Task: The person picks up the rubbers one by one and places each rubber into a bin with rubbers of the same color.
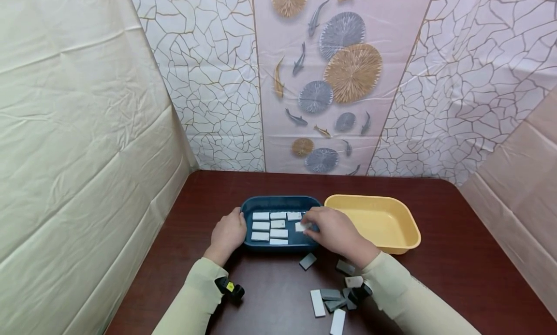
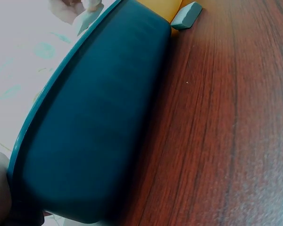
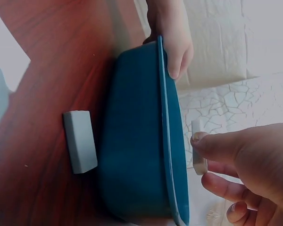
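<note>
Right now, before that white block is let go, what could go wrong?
The white block could slip, since the right hand only pinches it. Dropped, it might nudge the lined-up blocks in the blue tray. The right wrist camera overlaps loose blocks in the head view, so it might brush them.

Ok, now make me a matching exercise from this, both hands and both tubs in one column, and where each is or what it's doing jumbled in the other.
1. Left hand
2. Right hand
3. Blue tub
4. Yellow tub

A. Right of the other tub in the head view
B. Pinching a white block
C. Gripping a rim
D. Containing white blocks in rows

Pairs: 1-C, 2-B, 3-D, 4-A
</note>
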Demonstrator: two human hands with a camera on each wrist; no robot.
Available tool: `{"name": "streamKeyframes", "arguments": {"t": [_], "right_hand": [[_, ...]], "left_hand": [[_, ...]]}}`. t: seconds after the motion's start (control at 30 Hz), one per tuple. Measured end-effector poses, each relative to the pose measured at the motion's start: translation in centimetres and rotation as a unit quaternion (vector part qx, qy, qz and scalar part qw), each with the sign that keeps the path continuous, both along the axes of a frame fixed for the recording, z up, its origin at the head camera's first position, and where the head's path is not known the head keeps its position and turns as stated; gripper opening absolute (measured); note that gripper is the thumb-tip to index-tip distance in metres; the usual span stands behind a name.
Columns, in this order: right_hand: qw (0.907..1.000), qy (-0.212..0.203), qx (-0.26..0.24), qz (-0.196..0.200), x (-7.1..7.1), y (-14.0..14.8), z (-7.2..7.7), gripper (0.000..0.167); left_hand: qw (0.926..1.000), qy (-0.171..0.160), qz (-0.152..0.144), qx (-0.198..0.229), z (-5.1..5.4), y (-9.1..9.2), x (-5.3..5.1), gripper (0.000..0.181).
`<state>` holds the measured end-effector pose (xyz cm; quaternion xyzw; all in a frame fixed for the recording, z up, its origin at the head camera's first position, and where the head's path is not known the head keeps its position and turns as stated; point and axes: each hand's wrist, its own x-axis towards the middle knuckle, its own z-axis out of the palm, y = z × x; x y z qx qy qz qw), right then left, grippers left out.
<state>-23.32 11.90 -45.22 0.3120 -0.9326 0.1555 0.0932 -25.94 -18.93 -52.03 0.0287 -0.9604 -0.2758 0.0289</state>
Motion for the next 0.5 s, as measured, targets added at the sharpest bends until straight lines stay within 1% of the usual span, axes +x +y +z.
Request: {"name": "streamKeyframes", "arguments": {"t": [0.13,0.3,0.4,0.5], "right_hand": [[0.9999,0.004,0.013,-0.006,-0.7,-0.3,0.2,0.018],[0.9996,0.006,0.025,-0.006,-1.8,-0.6,0.0,0.016],[0.9992,-0.005,0.037,-0.015,-2.5,-1.0,-0.3,0.016],[0.9981,-0.025,0.052,-0.024,-3.1,-1.6,-0.8,0.015]], "left_hand": [[1.0000,0.000,0.001,0.001,0.0,0.0,0.0,0.039],[1.0000,-0.002,0.002,0.001,0.2,0.1,0.0,0.040],[1.0000,-0.002,0.002,0.001,0.2,0.1,0.1,0.040],[1.0000,-0.001,0.002,0.002,0.2,0.1,0.2,0.040]]}}
